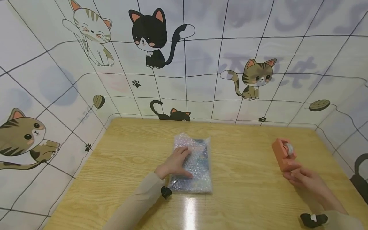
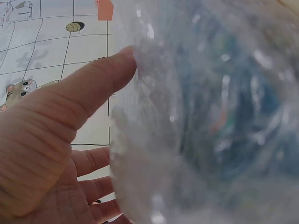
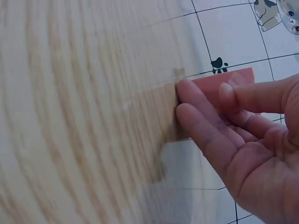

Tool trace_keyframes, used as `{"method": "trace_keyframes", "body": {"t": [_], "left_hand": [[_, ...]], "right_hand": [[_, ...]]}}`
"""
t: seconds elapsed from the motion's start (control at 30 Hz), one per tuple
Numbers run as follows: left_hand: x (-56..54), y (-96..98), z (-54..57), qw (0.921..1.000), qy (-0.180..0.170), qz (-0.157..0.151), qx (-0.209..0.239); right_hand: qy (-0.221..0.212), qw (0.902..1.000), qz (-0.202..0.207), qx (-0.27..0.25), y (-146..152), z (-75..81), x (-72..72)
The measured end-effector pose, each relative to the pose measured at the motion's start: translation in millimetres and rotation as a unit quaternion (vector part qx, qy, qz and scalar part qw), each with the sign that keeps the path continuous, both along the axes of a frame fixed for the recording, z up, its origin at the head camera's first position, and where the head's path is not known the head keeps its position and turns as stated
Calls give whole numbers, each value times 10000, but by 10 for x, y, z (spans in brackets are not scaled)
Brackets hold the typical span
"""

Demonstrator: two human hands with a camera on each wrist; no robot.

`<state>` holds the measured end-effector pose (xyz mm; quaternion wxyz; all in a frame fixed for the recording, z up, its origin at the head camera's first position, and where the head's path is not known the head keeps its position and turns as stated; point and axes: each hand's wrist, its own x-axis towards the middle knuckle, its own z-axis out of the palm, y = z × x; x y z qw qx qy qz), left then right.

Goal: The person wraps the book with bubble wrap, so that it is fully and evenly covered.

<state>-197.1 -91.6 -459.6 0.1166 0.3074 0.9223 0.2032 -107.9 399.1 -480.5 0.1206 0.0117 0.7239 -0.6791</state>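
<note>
A flat, bluish item in clear bubble wrap (image 1: pixel 198 182) lies at the middle of the table. My left hand (image 1: pixel 176 162) rests on its left part, thumb and fingers spread; in the left wrist view the thumb (image 2: pixel 100 81) touches the wrap's edge. To the right stands a pink tape dispenser (image 1: pixel 280 155) with a roll of clear tape (image 1: pixel 288 149) in it. My right hand (image 1: pixel 311 183) is at the dispenser's near end, thumb and forefinger pinching the tape's end. In the right wrist view the other fingertips (image 3: pixel 187 114) lie by the dispenser's front.
The light wood table (image 1: pixel 132 140) meets a cloth backdrop (image 1: pixel 201 57) with printed cats and grid lines along its back and sides. Each wrist wears a dark strap mount (image 1: pixel 166 192) over a beige sleeve (image 1: pixel 138 201).
</note>
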Motion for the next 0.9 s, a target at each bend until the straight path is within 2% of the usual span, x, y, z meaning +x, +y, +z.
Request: {"method": "trace_keyframes", "body": {"t": [0.17, 0.27, 0.4, 0.47, 0.67, 0.9], "left_hand": [[5, -13, -5, 10000, 6, 43, -12], [5, -15, -4, 10000, 14, 17, 6], [6, -12, 6, 10000, 2, 12, 7], [9, -11, 15, 10000, -11, 24, -10], [10, -12, 28, 10000, 28, -5, -17], [4, -13, 8, 10000, 68, -42, -7]], "right_hand": [[407, 9989, 187, 120, -108, 74, 17], [387, 9983, -102, 434, -208, 147, 14], [190, 9918, -641, 1085, -369, 282, -14], [305, 9885, -791, 1254, -448, 347, -31], [821, 9824, -1029, 1327, -681, 497, -103], [986, 9780, -934, 1583, -945, 574, -233]]}}
